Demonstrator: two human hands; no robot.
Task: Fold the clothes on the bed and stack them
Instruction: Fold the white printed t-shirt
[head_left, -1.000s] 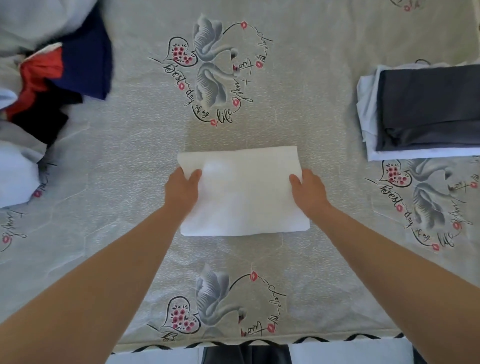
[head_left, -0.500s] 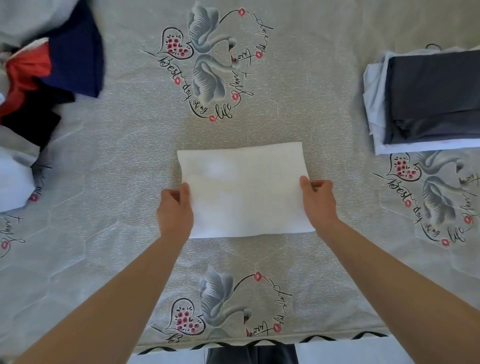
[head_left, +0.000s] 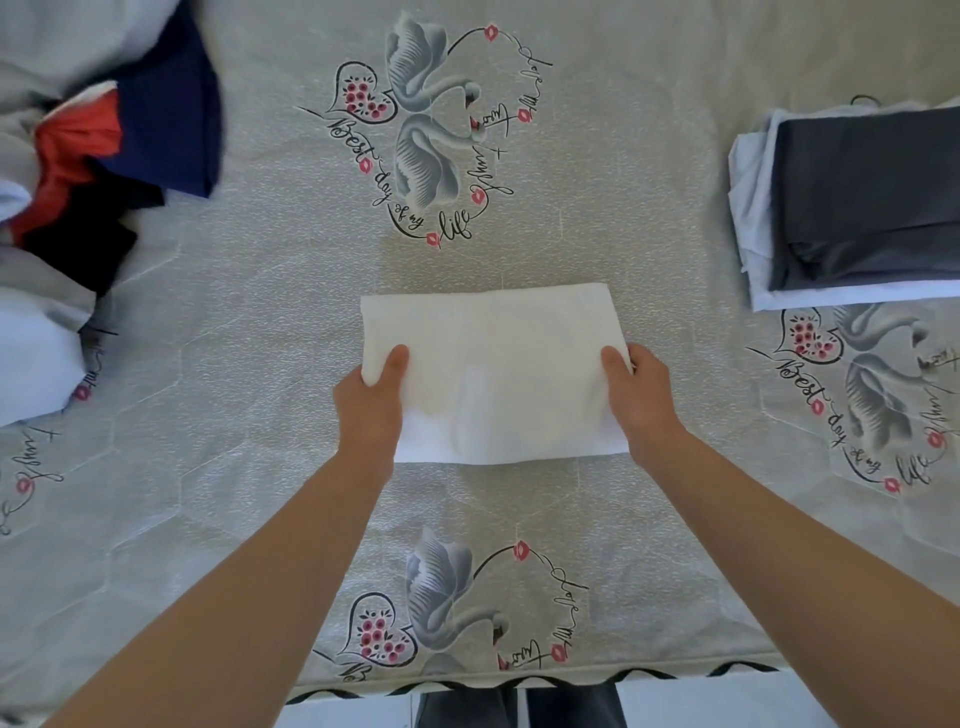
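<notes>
Head view: left hand (head_left: 370, 410) and right hand (head_left: 644, 400) pinch the white cloth's (head_left: 493, 374) side edges. Folded stack (head_left: 857, 208) at two o'clock, loose pile (head_left: 93, 171) at ten.

— Where is the camera?
— On the person's head, looking forward and steeply down at the bed (head_left: 649, 218), near enough that both forearms reach in from the bottom edge.
— Any second view?
— No, just this wide one.
</notes>
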